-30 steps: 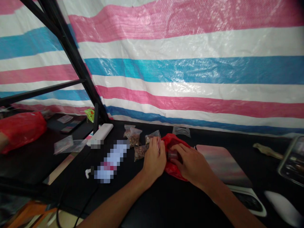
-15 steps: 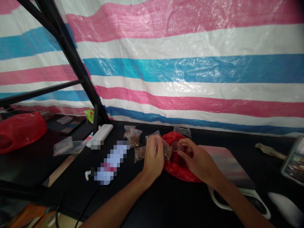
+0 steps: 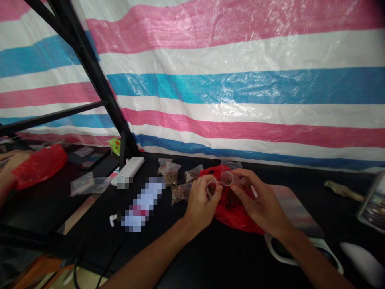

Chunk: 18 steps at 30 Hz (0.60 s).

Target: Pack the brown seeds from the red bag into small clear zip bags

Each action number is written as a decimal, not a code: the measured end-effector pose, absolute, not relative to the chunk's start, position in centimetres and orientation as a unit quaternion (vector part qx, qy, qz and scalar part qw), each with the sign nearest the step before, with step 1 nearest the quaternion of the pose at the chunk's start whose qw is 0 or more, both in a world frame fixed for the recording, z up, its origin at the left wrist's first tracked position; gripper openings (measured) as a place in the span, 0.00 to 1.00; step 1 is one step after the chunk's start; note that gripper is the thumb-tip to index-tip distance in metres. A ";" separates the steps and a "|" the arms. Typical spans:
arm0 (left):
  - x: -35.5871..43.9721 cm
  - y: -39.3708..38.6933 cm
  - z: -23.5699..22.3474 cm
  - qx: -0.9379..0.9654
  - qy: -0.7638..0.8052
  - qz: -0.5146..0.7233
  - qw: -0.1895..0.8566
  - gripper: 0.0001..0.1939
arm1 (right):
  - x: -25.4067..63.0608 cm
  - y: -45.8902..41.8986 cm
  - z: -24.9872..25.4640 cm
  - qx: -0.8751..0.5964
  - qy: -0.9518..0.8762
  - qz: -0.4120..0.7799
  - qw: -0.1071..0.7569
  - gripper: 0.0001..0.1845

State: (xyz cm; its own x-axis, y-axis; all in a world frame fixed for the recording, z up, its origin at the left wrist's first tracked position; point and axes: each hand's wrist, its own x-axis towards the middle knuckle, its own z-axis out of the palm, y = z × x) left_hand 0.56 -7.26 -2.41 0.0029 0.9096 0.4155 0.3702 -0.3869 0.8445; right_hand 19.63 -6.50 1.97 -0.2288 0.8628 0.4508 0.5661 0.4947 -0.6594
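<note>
Clear plastic cup [image 3: 211, 188] in the left hand [image 3: 200, 208], pinched firmly between thumb and fingers; mouth tilted up and to the right, long axis leaning. Dark matter shows through it; contents unclear. Second clear cup [image 3: 227, 178] held at the fingertips of the right hand [image 3: 258, 202], grip closed on it; lies nearly level, long axis left to right, mouth facing the first cup, the two just apart. Crumpled red plastic bag [image 3: 237, 218] beneath both hands. Beyond the left hand, several zip bags of brown seeds [image 3: 180, 194] on the black table [image 3: 192, 261]. Farther, a white power bank [image 3: 128, 170]. At far left, another person's hand [image 3: 15, 164] holds a red bag [image 3: 40, 170]. Behind everything, a striped tarpaulin [image 3: 240, 84].
</note>
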 end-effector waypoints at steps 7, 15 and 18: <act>0.3 -7.0 -2.9 0.696 0.500 0.466 0.220 0.12 | 18.8 -7.3 1.1 -0.336 -0.873 0.024 0.353 0.20; 0.6 -6.9 -2.6 0.670 0.499 0.498 0.231 0.08 | 19.7 -6.6 1.7 -0.431 -0.822 -0.053 0.368 0.18; 0.5 -6.5 -2.6 0.624 0.503 0.549 0.236 0.08 | 20.0 -5.8 1.3 -0.504 -0.806 -0.014 0.310 0.18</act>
